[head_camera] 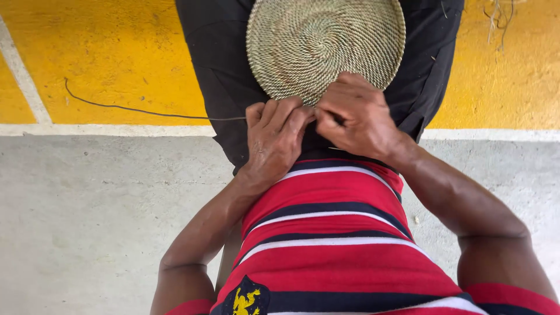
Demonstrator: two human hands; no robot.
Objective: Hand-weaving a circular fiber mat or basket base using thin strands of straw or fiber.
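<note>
On the far left, a thin dark strand [146, 111] is trailing across the yellow painted floor [116, 58] toward the person's lap. Next, the left hand [274, 140] is curling its fingers closed, pinching the strand's end right at the near rim of a round woven mat [324, 41]. That mat is lying flat on the black trousers [216, 64], tight coils spiralling from its middle. Touching the left hand, the right hand [356, 119] is closing too, its fingertips pressing on the mat's edge; whether it is gripping anything I cannot tell. Below, grey concrete [87, 221] is spreading out.
</note>
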